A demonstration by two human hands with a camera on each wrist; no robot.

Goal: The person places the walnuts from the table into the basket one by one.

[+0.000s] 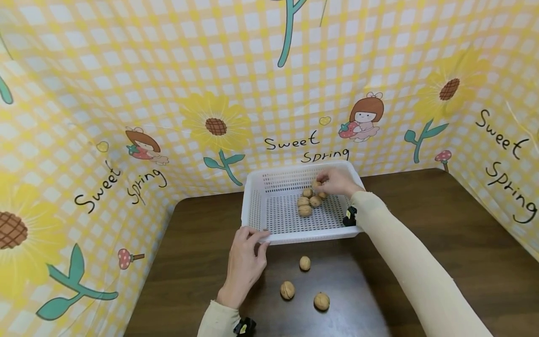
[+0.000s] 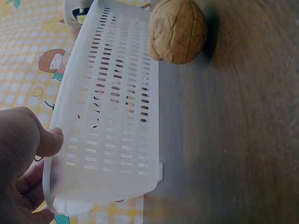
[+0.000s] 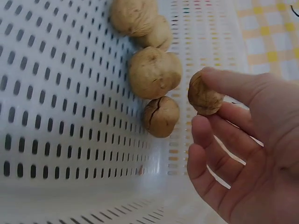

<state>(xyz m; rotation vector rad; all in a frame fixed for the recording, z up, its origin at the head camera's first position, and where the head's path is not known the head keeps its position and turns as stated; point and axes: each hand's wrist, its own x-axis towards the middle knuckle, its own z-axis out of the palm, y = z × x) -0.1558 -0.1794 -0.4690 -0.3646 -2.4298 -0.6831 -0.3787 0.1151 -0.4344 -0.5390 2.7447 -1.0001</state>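
A white perforated plastic basket (image 1: 316,236) stands on the dark wooden table, several walnuts (image 1: 305,210) grouped inside it. My right hand (image 1: 337,181) is over the basket's back right part; in the right wrist view its thumb and fingers pinch one walnut (image 3: 204,95) beside the others. My left hand (image 1: 246,262) grips the basket's front left corner, thumb on one side of the rim and fingers on the other, as the left wrist view shows (image 2: 23,158).
Three walnuts lie on the table in front of the basket: one nearer it (image 1: 305,263), one to the left (image 1: 287,290) and one to the right (image 1: 322,301). A yellow checked cloth (image 1: 168,93) with printed flowers hangs behind the table (image 1: 202,262).
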